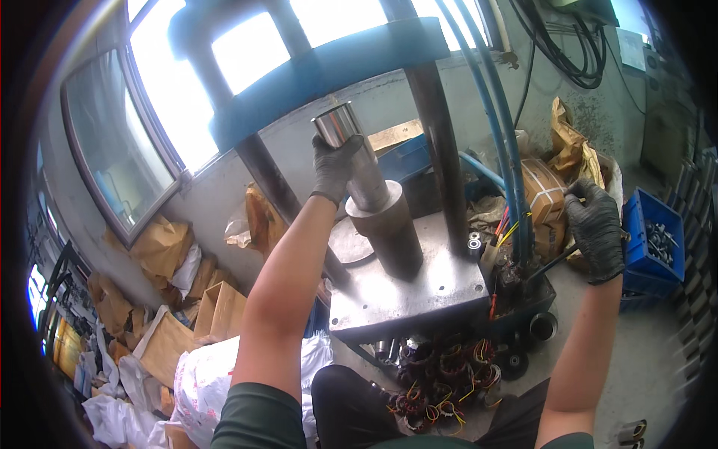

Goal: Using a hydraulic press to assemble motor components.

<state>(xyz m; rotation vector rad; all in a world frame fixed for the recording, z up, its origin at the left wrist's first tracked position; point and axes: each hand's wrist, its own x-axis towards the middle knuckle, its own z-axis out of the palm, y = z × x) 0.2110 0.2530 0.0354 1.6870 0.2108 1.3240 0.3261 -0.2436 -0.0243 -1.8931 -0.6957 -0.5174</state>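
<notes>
My left hand point(336, 165), in a dark grey glove, is closed round a shiny metal cylinder point(365, 168). This hollow-topped cylinder stands slightly tilted over a thick round metal collar point(378, 209) on a dark cylindrical base point(398, 251), upon the steel plate of a press point(441, 288). Off to the right, my right hand point(596, 233), gloved alike, is raised with its fingers curled. A dark lever rod point(553, 260) runs up to its palm and passes behind it. Whether the fingers hold anything is hidden.
Two press columns point(437, 142) flank the cylinder under a blue crossbeam point(336, 71). Blue hoses point(505, 142) hang beside the right column. Wired motor parts point(441, 374) lie below the plate. A blue bin point(654, 232) of metal pieces stands right; cardboard and bags point(202, 382) crowd the left.
</notes>
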